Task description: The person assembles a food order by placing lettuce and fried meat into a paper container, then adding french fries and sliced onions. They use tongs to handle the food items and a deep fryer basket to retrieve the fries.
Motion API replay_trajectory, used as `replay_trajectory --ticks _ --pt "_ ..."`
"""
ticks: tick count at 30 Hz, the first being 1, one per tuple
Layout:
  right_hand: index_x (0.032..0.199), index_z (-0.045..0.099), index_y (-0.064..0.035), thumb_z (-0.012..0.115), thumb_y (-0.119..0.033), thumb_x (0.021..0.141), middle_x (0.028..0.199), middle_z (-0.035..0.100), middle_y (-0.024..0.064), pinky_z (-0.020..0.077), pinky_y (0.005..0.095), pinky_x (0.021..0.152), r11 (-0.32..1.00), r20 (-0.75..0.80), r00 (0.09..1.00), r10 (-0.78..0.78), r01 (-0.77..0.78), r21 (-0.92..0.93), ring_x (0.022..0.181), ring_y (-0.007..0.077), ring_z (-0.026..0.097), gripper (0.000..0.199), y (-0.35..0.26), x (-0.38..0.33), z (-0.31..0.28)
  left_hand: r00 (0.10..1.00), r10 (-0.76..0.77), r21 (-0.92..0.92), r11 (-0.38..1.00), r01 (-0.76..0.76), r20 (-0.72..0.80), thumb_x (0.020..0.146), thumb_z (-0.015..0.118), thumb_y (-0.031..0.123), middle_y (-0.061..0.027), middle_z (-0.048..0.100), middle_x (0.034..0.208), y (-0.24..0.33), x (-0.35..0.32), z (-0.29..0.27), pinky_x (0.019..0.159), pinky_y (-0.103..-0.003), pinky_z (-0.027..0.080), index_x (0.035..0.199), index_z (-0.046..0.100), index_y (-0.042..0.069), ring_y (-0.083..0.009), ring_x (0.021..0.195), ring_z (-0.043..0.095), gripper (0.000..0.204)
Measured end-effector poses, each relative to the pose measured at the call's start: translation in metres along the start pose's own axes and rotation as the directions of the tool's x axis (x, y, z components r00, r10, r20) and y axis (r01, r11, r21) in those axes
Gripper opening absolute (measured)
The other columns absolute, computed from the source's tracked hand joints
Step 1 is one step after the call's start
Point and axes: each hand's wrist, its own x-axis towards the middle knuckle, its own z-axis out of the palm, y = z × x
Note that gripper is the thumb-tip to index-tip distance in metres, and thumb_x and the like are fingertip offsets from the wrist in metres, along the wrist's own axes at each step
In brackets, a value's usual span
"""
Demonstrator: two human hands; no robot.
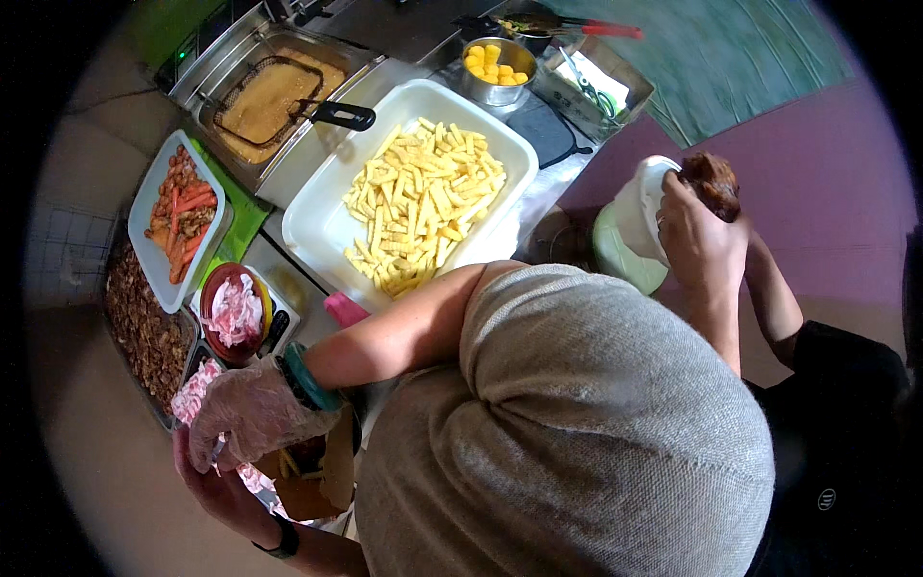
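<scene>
My right hand point(255, 415), in a clear plastic glove with a teal band at the wrist, reaches to the left with its fingers curled downward. What they hold is hidden; pink-and-white shreds point(195, 389) lie beside them. Bare, with a black wristband, my left hand point(226, 495) meets it from below, its fingers mostly covered by the glove. Next to both is a brown cardboard box point(336, 471) with fries and something dark inside. A red bowl point(218, 348) of similar shreds stands just beyond. My grey shoulder fills the lower middle.
A white tub point(317, 207) of pale fries stands behind my right arm. Farther back are a fryer basket point(269, 96) and a steel bowl point(495, 93) of yellow pieces. Sausages fill a tray point(219, 216) at left. At right, a co-worker's hands hold a white container point(639, 207) and a glossy brown lump point(713, 183).
</scene>
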Motion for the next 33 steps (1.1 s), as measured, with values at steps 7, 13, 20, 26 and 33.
replay_trajectory --ticks 7,13,20,26,33 --pt "0.096 0.058 -0.0057 0.056 -0.007 0.069 0.09 0.06 0.0089 0.0444 0.0286 0.073 0.988 0.021 0.996 0.091 -0.093 0.12 0.083 0.0178 0.057 0.027 0.002 -0.008 -0.008 0.994 -0.001 -0.154 0.988 0.018 0.109 0.08 0.046 -0.004 -0.0103 0.051 0.103 -0.013 0.013 0.005 0.084 -0.03 0.041 0.108 0.047 -0.005 -0.0178 0.096 0.051 0.027" --pt "0.098 0.057 -0.0042 0.055 -0.005 0.066 0.089 0.06 0.01 0.0444 0.0288 0.073 0.964 0.002 0.987 0.162 -0.159 0.212 0.083 0.0177 0.057 0.031 0.002 -0.012 -0.019 0.99 0.044 -0.047 0.998 -0.038 0.133 0.08 0.048 -0.004 -0.0055 0.051 0.089 0.001 0.028 0.019 0.075 -0.025 0.041 0.098 0.049 -0.003 -0.0135 0.085 0.051 0.018" --pt "0.092 0.058 -0.0025 0.051 -0.024 0.079 0.094 0.058 0.0067 0.045 0.0258 0.07 0.578 0.16 0.93 0.331 -0.334 0.744 0.086 0.0137 0.054 0.026 -0.024 -0.02 -0.03 0.984 -0.066 -0.045 0.996 0.075 0.167 0.079 0.049 -0.001 -0.005 0.049 0.084 -0.02 0.03 0.009 0.06 -0.023 0.041 0.094 0.047 0.0 -0.0123 0.069 0.049 0.015" --pt "0.104 0.051 -0.0019 0.051 -0.023 0.08 0.106 0.052 0.005 0.0403 0.0243 0.078 0.857 0.2 0.972 0.122 -0.205 0.472 0.096 0.0111 0.047 0.032 -0.026 -0.025 -0.044 0.993 0.024 -0.139 0.99 -0.008 0.115 0.08 0.047 0.001 -0.0034 0.049 0.081 -0.028 0.035 0.008 0.058 -0.023 0.041 0.092 0.047 0.002 -0.0122 0.07 0.048 0.011" --pt "0.108 0.049 0.0017 0.046 -0.018 0.083 0.114 0.049 0.0136 0.0383 0.0314 0.088 0.544 0.228 0.971 0.065 -0.227 0.808 0.103 0.0202 0.047 0.032 -0.029 -0.052 -0.065 0.989 -0.086 -0.139 0.985 0.102 0.123 0.083 0.046 0.004 -0.0029 0.049 0.082 -0.043 0.035 -0.003 0.056 -0.021 0.04 0.092 0.047 0.002 -0.0107 0.068 0.048 0.009"
